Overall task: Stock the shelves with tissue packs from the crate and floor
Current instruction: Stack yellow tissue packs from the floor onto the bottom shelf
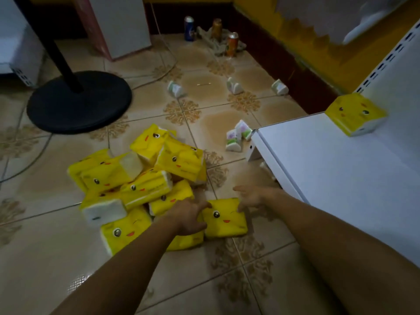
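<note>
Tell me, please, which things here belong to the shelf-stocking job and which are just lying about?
Job: yellow pack, gripped by the left hand, right hand at its other edge; pile of yellow packs; small green-and-white packs on the floor; white shelf; lone pack on it.
Lying about: black fan base; cans; crumpled cloth.

Small shop, stocking corner; what you have before you: one white metal shelf (329,173) of the shop-display kind, with a slotted upright (386,62) behind it; one yellow tissue pack (355,113) set on that shelf; a heap of identical packs (141,178) on the tiled floor (204,92); several small white-and-green packs (238,137), all alike, scattered nearby; a black fan base (79,102) to your left; three drink cans (232,43) by the yellow wall (318,42) with dark skirting.
</note>
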Motion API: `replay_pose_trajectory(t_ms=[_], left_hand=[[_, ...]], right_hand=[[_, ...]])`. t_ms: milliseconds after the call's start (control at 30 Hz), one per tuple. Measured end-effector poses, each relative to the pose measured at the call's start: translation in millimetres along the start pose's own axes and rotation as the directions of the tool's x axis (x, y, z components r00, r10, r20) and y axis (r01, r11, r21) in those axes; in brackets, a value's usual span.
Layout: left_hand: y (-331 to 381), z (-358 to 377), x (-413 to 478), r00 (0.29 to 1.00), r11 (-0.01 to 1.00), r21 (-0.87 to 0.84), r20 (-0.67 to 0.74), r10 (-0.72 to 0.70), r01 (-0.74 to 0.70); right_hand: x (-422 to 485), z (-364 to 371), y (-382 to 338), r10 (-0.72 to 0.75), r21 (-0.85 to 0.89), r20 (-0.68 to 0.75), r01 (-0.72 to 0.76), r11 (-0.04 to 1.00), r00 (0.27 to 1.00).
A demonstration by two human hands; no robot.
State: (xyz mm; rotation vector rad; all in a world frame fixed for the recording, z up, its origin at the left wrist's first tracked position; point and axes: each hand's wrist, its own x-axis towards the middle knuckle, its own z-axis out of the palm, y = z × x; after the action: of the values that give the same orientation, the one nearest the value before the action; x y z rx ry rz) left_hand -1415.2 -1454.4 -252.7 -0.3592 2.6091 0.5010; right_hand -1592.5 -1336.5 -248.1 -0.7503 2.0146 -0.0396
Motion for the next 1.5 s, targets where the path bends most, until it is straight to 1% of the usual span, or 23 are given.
replay_pose_trajectory(t_ms=[67, 133, 200, 300, 367, 433, 500, 567, 633, 667, 733, 800, 867, 933, 967, 1033, 1100, 1200, 1233, 1300, 1367, 1433, 1500], left_hand=[[-1.6, -0.2, 3.1, 1.0, 0.998, 0.058, -0.005, -0.006, 0.006], [2.1, 5.2, 6.7, 0.999, 0.995, 0.096, 0.009, -0.034, 0.033], [6.7, 9.3, 10.9, 1.0, 0.989, 0.15, 0.015, -0.006, 0.004], [9.0, 3.4, 10.4, 0.998, 0.966, 0.252, 0.023, 0.05, -0.055], [4.4, -3.2, 11.7, 0.995, 0.953, 0.291, -0.025, 0.097, -0.085], [1.8, -6.4, 14.4, 0.99, 0.975, 0.215, -0.11, 0.085, -0.06], [4.0, -6.1, 15.7, 0.975, 0.996, 0.053, -0.207, 0.083, -0.074], [10.3, -9.9, 17.4, 0.96, 0.987, -0.109, -0.266, 0.088, -0.12], [17.8, -19.5, 24.5, 0.944, 0.957, -0.245, -0.324, 0.069, -0.154], [24.0, -24.9, 28.9, 0.934, 0.947, -0.272, -0.349, 0.07, -0.173], [41.8, -35.7, 36.9, 0.909, 0.945, -0.249, -0.405, 0.096, -0.21], [57.7, -46.6, 40.6, 0.876, 0.949, -0.209, -0.47, 0.113, -0.234], [66.1, -56.6, 39.8, 0.828, 0.939, -0.179, -0.538, 0.156, -0.293], [64.9, -64.3, 41.5, 0.768, 0.92, -0.14, -0.604, 0.214, -0.367], [64.6, -69.9, 41.0, 0.748, 0.918, -0.123, -0.625, 0.224, -0.377], [70.8, -83.5, 38.6, 0.699, 0.922, -0.098, -0.684, 0.211, -0.374], [76.9, -92.7, 38.2, 0.637, 0.921, -0.127, -0.756, 0.151, -0.368], [93.8, -99.3, 42.2, 0.574, 0.919, -0.188, -0.818, 0.048, -0.345], [100.0, -99.4, 45.0, 0.561, 0.913, -0.225, -0.828, 0.006, -0.341], [110.9, -98.2, 50.4, 0.56, 0.882, -0.319, -0.825, -0.078, -0.347], [121.2, -96.4, 56.5, 0.591, 0.832, -0.418, -0.794, -0.14, -0.364], [133.0, -93.0, 63.6, 0.629, 0.785, -0.491, -0.758, -0.172, -0.377], [148.5, -87.0, 71.3, 0.655, 0.761, -0.516, -0.738, -0.162, -0.393]], right_hand=[[4.5, 9.5, -4.5, 0.013, 0.019, 0.011, -0.013, 1.0, 1.0], [9.6, 29.0, -3.4, -0.009, -0.035, -0.027, 0.008, 0.999, 1.0], [12.9, 44.0, -0.1, -0.035, -0.034, -0.099, 0.032, 0.999, 0.995], [7.2, 48.6, 2.8, -0.012, 0.012, -0.236, 0.015, 1.0, 0.972], [0.9, 46.3, -0.4, 0.007, 0.064, -0.338, 0.015, 0.998, 0.941], [-7.6, 44.6, -4.1, 0.027, 0.117, -0.417, 0.024, 0.993, 0.908], [-15.6, 40.4, -4.7, 0.044, 0.148, -0.48, 0.031, 0.988, 0.876], [-23.0, 30.3, -3.7, 0.1, 0.236, -0.547, 0.038, 0.971, 0.831], [-33.5, 17.1, -1.7, 0.127, 0.248, -0.623, 0.041, 0.968, 0.772], [-40.9, 10.9, 0.4, 0.143, 0.25, -0.653, 0.034, 0.968, 0.744], [-60.3, -2.8, 6.7, 0.186, 0.283, -0.679, 0.02, 0.959, 0.71], [-78.0, -17.4, 16.3, 0.194, 0.301, -0.696, 0.035, 0.953, 0.692], [-92.6, -29.8, 28.9, 0.185, 0.363, -0.678, 0.105, 0.926, 0.711], [-105.1, -36.9, 38.0, 0.179, 0.478, -0.63, 0.196, 0.856, 0.756], [-108.6, -39.7, 40.6, 0.174, 0.52, -0.627, 0.242, 0.819, 0.76], [-111.3, -46.7, 41.6, 0.155, 0.502, -0.688, 0.311, 0.807, 0.709], [-112.4, -52.6, 33.6, 0.115, 0.456, -0.739, 0.367, 0.811, 0.663], [-115.9, -56.5, 27.9, 0.05, 0.467, -0.748, 0.471, 0.749, 0.662], [-118.8, -55.7, 29.4, 0.021, 0.448, -0.751, 0.485, 0.751, 0.66], [-120.8, -55.3, 39.9, -0.038, 0.371, -0.767, 0.49, 0.789, 0.641], [-125.1, -58.0, 54.1, -0.06, 0.324, -0.775, 0.477, 0.817, 0.629], [-130.1, -61.9, 68.5, -0.041, 0.3, -0.778, 0.427, 0.853, 0.627], [-133.0, -62.7, 83.5, 0.022, 0.289, -0.803, 0.359, 0.887, 0.595]])
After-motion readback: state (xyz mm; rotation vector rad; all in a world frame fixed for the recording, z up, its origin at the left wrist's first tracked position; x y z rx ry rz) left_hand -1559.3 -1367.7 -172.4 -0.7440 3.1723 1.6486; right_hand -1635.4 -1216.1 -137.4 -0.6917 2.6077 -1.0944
